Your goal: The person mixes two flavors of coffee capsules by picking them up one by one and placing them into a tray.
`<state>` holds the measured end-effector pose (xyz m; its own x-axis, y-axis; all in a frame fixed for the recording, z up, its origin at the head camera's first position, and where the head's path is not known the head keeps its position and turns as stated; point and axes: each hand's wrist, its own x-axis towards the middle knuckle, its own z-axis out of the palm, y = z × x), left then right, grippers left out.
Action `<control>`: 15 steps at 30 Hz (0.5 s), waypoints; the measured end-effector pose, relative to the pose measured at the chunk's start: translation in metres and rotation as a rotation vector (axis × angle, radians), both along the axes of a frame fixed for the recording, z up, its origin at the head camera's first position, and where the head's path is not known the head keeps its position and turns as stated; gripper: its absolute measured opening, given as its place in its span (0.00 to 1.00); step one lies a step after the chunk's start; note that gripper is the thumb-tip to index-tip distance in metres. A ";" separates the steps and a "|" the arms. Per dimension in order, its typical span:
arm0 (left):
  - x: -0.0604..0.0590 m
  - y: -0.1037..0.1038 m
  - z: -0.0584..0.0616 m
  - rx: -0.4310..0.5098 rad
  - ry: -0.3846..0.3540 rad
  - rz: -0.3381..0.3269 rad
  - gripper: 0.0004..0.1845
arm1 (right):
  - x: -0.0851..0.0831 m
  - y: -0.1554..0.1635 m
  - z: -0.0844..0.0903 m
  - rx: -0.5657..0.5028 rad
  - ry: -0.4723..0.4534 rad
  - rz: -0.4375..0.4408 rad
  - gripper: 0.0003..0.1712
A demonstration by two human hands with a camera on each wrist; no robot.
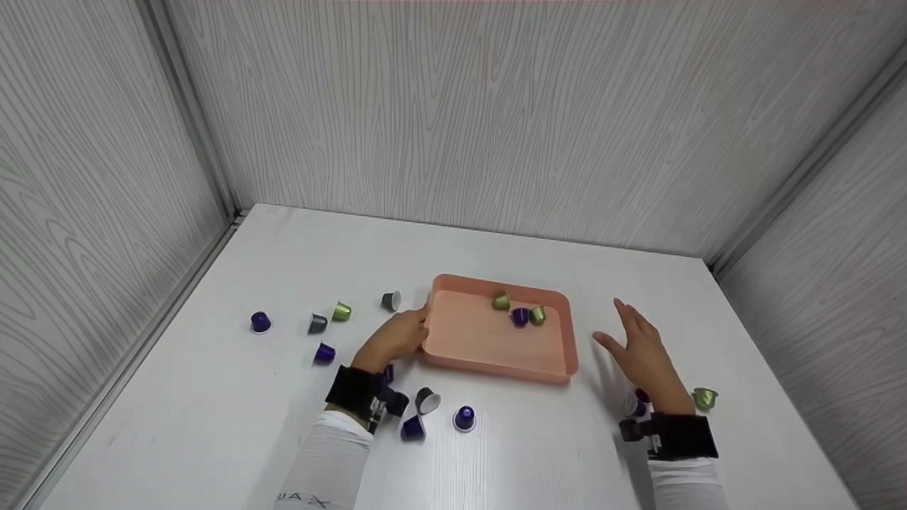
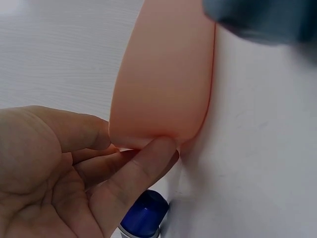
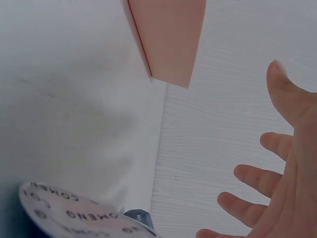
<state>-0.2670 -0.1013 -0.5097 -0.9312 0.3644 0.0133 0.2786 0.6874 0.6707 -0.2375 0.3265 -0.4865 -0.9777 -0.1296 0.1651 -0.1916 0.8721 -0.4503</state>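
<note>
A shallow salmon-pink tray (image 1: 460, 333) lies on the white table, holding a purple coffee capsule (image 1: 520, 316) between two green capsules (image 1: 502, 302). At its left side my left hand (image 1: 398, 333) grips the wall; the left wrist view shows thumb and fingers pinching the tray's end (image 2: 163, 84). A blue-purple capsule (image 2: 145, 213) is just below those fingers. To the right of the tray my right hand (image 1: 643, 354) is held spread and apart from it, with nothing in its grasp. Near that wrist lie a partly hidden purple capsule (image 1: 637, 402) and a green capsule (image 1: 705, 399).
Left of the tray are scattered capsules: a purple one (image 1: 261, 322), a grey one (image 1: 318, 324), a green one (image 1: 341, 312) and a dark one (image 1: 391, 301). Several more, including an upright purple capsule (image 1: 465, 418), lie in front. Pale wood-grain panels (image 1: 468, 120) enclose the table.
</note>
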 end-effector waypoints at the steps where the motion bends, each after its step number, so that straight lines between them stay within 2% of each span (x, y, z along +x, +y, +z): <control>1: 0.000 0.000 -0.001 0.002 -0.001 0.000 0.26 | 0.000 0.001 -0.001 0.001 -0.010 -0.009 0.48; 8: 0.001 0.001 0.001 0.001 0.008 -0.004 0.24 | -0.002 0.012 -0.007 0.053 -0.082 -0.055 0.49; 15: 0.000 0.001 0.003 -0.006 0.003 -0.005 0.25 | -0.003 0.020 -0.013 0.096 -0.118 -0.060 0.46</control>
